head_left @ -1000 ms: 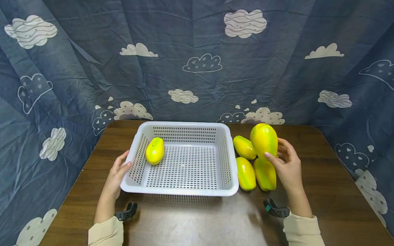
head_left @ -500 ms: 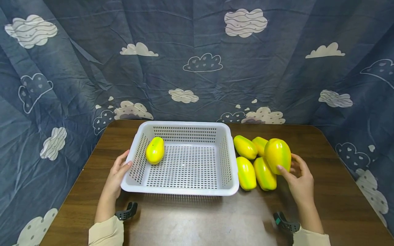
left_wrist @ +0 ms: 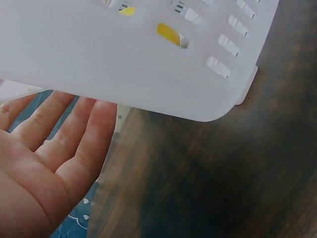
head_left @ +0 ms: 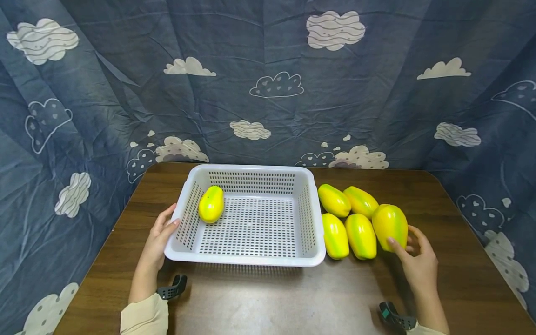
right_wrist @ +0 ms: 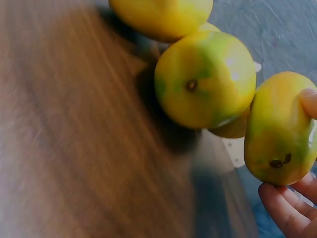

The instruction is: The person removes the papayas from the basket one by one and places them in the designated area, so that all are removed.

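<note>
My right hand [head_left: 420, 263] grips a yellow-green papaya [head_left: 390, 227] at the right end of the fruit group, thumb on its near side and fingers behind. In the right wrist view, fingertips [right_wrist: 275, 198] press under that held papaya [right_wrist: 280, 131], close beside another papaya [right_wrist: 205, 82]. My left hand [head_left: 157, 237] holds the left rim of a white perforated plastic basket [head_left: 244, 261], thumb over the edge. Under the basket wall [left_wrist: 109, 64] in the left wrist view, the left fingers [left_wrist: 94, 134] reach up to its edge. One papaya [head_left: 211, 204] lies inside the basket, at its left.
Right of the basket, several papayas [head_left: 335, 236] stand in two rows close together on the brown wooden table [head_left: 268, 302]. A dark blue cloth [head_left: 268, 51] with cloud prints hangs behind and at both sides.
My right hand has carried its papaya rightward and toward me, down from over the back row to the right end of the group. The left hand and basket have stayed put.
</note>
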A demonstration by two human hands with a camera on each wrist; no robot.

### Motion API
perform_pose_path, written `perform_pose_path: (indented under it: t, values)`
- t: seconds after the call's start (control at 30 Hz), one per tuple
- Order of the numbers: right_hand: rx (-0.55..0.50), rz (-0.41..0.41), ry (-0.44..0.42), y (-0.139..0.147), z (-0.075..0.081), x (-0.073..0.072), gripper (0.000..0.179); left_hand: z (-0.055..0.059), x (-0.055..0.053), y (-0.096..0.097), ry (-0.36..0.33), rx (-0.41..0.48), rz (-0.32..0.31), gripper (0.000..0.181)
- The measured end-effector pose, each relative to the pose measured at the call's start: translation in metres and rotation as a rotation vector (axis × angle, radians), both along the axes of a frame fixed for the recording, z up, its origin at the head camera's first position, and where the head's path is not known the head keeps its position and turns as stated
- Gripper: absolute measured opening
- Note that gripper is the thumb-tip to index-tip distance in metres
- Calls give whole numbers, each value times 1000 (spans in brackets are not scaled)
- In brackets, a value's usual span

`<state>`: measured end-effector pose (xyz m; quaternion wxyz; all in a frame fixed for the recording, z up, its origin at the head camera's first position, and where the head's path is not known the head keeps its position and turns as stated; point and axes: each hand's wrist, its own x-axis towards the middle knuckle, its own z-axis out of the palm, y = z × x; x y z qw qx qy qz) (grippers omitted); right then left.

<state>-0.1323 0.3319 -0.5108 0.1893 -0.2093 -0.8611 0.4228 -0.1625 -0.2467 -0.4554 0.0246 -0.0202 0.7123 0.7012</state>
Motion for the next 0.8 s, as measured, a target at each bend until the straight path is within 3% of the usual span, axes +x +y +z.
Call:
perform_pose_path:
  t: [0.13,0.2,0.8]
  values:
    - [15,0,-58,-19,27,14,65,-2,-1,0,1,-5,3,53]
    - [25,5,-77,-22,29,16,65,-3,-2,-1,2,-7,6,54]
    - [42,61,-149,-26,17,18,69,-3,-1,-1,8,-4,3,53]
